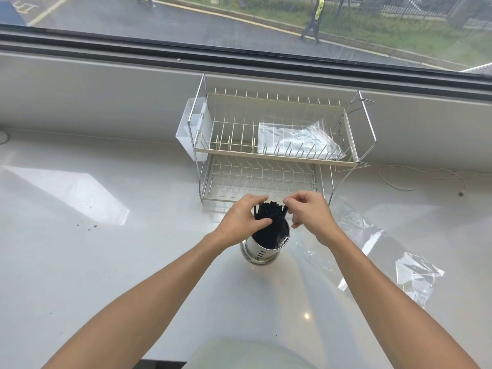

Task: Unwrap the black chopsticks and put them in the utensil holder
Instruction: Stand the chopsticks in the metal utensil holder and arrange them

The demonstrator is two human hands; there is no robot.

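A bundle of black chopsticks (270,218) stands in a shiny steel utensil holder (262,251) at the middle of the white counter. My left hand (239,218) wraps around the left side of the chopstick tops, thumb across their front. On the right side, my right hand (308,211) pinches the tops with its fingertips. A clear plastic wrapper (394,251) lies flat and empty on the counter to the right of the holder.
A two-tier wire dish rack (277,155) stands just behind the holder, with a white plastic caddy (190,129) on its left side and a clear bag (298,139) on its top tier. A thin white cord (420,179) lies at the back right. A window runs along the back.
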